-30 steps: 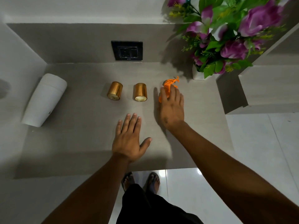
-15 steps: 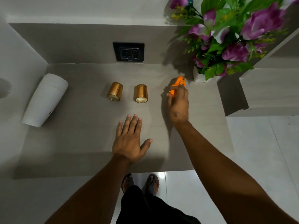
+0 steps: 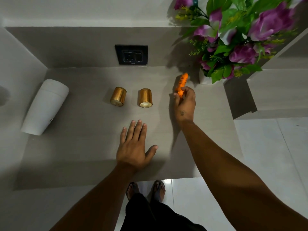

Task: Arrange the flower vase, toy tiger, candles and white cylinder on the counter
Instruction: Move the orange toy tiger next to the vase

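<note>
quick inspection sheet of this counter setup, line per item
surface: grey counter, bare in front
job's things: white cylinder far left; two gold candles mid-counter, apart; toy tiger in hand; flower vase back right
clutter: nothing seen
grippers: left hand flat, empty; right hand closed on tiger
cables: nothing seen
surroundings: black wall socket, white tiled floor

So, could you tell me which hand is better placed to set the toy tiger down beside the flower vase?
The right hand: it already grips the toy tiger near the flower vase. The left hand rests flat and empty, farther away.
</note>
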